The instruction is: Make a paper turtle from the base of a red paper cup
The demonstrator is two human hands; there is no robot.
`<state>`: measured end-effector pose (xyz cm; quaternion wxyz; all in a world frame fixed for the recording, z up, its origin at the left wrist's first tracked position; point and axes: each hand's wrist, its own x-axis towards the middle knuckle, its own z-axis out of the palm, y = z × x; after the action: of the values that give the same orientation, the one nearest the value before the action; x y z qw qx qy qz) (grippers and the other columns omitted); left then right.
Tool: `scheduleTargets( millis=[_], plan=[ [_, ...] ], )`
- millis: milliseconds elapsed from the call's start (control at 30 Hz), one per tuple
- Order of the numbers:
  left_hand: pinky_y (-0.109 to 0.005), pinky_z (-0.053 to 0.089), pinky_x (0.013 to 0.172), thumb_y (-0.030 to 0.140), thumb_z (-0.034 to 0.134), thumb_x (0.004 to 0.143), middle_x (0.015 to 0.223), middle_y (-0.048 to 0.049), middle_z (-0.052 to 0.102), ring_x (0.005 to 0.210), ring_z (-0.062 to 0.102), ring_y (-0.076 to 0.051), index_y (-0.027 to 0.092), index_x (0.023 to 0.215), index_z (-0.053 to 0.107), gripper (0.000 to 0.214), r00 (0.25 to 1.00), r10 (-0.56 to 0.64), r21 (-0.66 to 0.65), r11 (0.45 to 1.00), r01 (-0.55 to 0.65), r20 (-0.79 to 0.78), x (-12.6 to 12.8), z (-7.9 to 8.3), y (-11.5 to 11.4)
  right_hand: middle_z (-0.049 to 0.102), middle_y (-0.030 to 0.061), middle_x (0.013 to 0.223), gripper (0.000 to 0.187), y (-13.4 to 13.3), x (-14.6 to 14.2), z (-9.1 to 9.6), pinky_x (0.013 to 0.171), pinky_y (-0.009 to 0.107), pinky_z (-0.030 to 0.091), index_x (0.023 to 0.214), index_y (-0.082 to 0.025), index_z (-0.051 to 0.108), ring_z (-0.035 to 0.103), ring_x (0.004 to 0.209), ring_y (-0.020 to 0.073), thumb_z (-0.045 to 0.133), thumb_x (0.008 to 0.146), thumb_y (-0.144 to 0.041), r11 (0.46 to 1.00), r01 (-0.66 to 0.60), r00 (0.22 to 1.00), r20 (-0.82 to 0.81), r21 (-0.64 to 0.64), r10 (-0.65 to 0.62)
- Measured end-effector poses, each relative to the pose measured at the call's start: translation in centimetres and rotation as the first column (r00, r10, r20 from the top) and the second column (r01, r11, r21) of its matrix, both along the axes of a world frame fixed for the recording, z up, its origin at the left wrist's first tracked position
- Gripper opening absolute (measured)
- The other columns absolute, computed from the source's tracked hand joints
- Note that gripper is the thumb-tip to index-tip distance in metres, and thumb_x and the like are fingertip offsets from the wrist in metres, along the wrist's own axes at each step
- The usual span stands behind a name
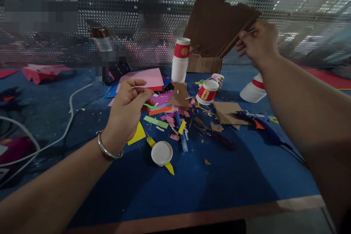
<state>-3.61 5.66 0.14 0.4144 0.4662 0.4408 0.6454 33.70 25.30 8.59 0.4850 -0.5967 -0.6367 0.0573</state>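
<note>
My right hand (pixel 261 42) pinches the right edge of a large brown cardboard sheet (pixel 216 22) with a torn top edge, tilted up at the back of the table. My left hand (pixel 126 106), a silver bangle at its wrist, hovers left of the paper scraps with thumb and fingertips together; what they hold, if anything, I cannot make out. Behind it lie pink paper sheets (pixel 152 78). A tall stack of paper cups (pixel 180 65) stands left of the cardboard. Nearer sits an upturned red and white cup (pixel 207 92).
A blue glue gun (pixel 263 128) with a cable lies at right, its nozzle over a small cardboard piece (pixel 229 112). Dark-handled scissors (pixel 219 137), a blue pen (pixel 181 131) and a white cup piece on yellow paper (pixel 161 153) lie nearer. A white cable (pixel 70 109) runs at left.
</note>
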Motion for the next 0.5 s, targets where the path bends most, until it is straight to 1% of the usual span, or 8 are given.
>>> scheduleTargets(
  millis=[67,100,167,200,233,300,333,500],
  plan=[
    [-0.025,0.050,0.052,0.017,0.079,0.080,0.081,0.0015,0.069,0.062,0.066,-0.015,0.026,0.103,0.063,0.029,1.000,-0.009,-0.049,0.999,0.009,0.002,0.0,0.1,0.2,0.078,0.0107,0.101,0.036,1.8,0.5,0.1,0.069,0.035,0.045,0.115,0.010,0.061,0.065,0.070,0.0045,0.052,0.107,-0.024,0.996,0.020,0.997,-0.074,-0.088,-0.027],
    [-0.024,0.049,0.052,0.017,0.079,0.081,0.081,0.0020,0.069,0.063,0.066,-0.014,0.026,0.104,0.063,0.030,1.000,-0.015,-0.075,0.997,0.015,0.000,0.0,0.2,0.2,0.078,0.0105,0.105,0.035,2.4,0.8,0.2,0.071,0.033,0.047,0.120,0.009,0.062,0.066,0.072,0.0050,0.054,0.109,-0.023,0.993,0.023,0.994,-0.108,-0.116,-0.036],
    [-0.023,0.049,0.053,0.017,0.079,0.081,0.082,0.0033,0.069,0.063,0.067,-0.013,0.024,0.106,0.061,0.032,1.000,-0.028,-0.112,0.993,0.026,-0.011,-0.1,0.2,0.4,0.078,0.0092,0.114,0.032,3.3,1.6,0.4,0.077,0.030,0.057,0.131,-0.003,0.066,0.071,0.080,0.0094,0.063,0.111,-0.027,0.990,0.040,0.981,-0.183,-0.136,-0.065],
    [-0.023,0.049,0.053,0.017,0.080,0.081,0.083,0.0038,0.069,0.063,0.067,-0.013,0.023,0.108,0.061,0.034,0.999,-0.035,-0.119,0.992,0.033,-0.019,-0.1,0.2,0.4,0.077,0.0090,0.119,0.032,3.7,2.1,0.5,0.081,0.033,0.063,0.134,-0.010,0.068,0.074,0.089,0.0140,0.068,0.110,-0.032,0.989,0.052,0.972,-0.222,-0.139,-0.082],
    [-0.023,0.049,0.054,0.017,0.079,0.081,0.083,0.0042,0.069,0.063,0.067,-0.012,0.022,0.110,0.060,0.035,0.999,-0.044,-0.122,0.992,0.040,-0.028,-0.1,0.2,0.5,0.075,0.0096,0.125,0.036,4.0,2.7,0.5,0.086,0.038,0.066,0.137,-0.015,0.068,0.075,0.099,0.0187,0.070,0.109,-0.037,0.988,0.061,0.962,-0.256,-0.142,-0.096],
    [-0.023,0.048,0.054,0.017,0.078,0.080,0.082,0.0049,0.068,0.063,0.066,-0.012,0.022,0.110,0.059,0.036,0.998,-0.054,-0.131,0.990,0.048,-0.037,-0.1,0.0,0.7,0.071,0.0115,0.136,0.041,4.4,4.0,0.5,0.097,0.046,0.066,0.141,-0.018,0.068,0.074,0.115,0.0248,0.072,0.107,-0.042,0.986,0.075,0.945,-0.306,-0.148,-0.118],
    [-0.023,0.048,0.055,0.017,0.078,0.080,0.082,0.0051,0.068,0.063,0.066,-0.012,0.021,0.111,0.059,0.037,0.998,-0.056,-0.140,0.989,0.050,-0.039,-0.1,-0.1,0.8,0.070,0.0121,0.139,0.043,4.6,4.6,0.4,0.099,0.048,0.065,0.142,-0.018,0.067,0.073,0.118,0.0259,0.072,0.107,-0.042,0.985,0.082,0.938,-0.321,-0.150,-0.127],
    [-0.024,0.049,0.057,0.019,0.079,0.080,0.080,0.0060,0.066,0.064,0.066,-0.012,0.020,0.110,0.058,0.037,0.997,-0.064,-0.160,0.986,0.055,-0.053,0.0,-0.3,1.0,0.069,0.0131,0.142,0.043,5.4,7.3,-0.5,0.102,0.049,0.064,0.144,-0.017,0.066,0.072,0.121,0.0260,0.070,0.109,-0.041,0.983,0.089,0.946,-0.296,-0.158,-0.133]
  ],
)
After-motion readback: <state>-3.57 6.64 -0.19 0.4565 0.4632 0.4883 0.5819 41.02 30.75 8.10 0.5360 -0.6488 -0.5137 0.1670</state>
